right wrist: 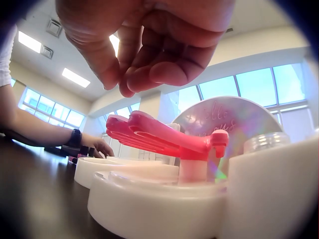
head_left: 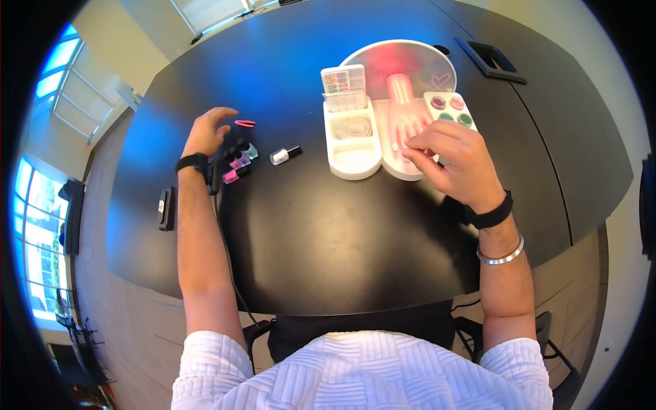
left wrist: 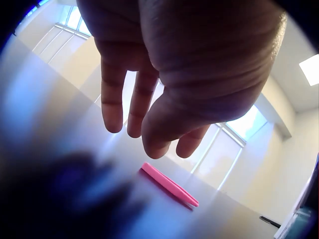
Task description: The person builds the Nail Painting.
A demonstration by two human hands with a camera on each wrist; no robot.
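Note:
My left hand (head_left: 208, 131) hovers over the table with fingers spread and loosely bent, nothing between them. Just past its fingertips lie pink tweezers (head_left: 244, 124), below the thumb and fingers in the left wrist view (left wrist: 169, 185). My right hand (head_left: 454, 158) is over a pink model hand (head_left: 404, 113) lying palm down on a white stand (head_left: 355, 169). The right wrist view shows the right fingers curled, thumb and fingertips (right wrist: 169, 73) close together just above the model fingers (right wrist: 142, 132). Nothing shows between them.
Several small polish bottles (head_left: 239, 160) stand beside my left wrist, and a white bottle with a black cap (head_left: 280, 156) lies nearer the middle. On the stand are a palette (head_left: 344, 83), a round mirror (head_left: 372, 58) and colour pots (head_left: 456, 103). A black tray (head_left: 490, 61) sits back right.

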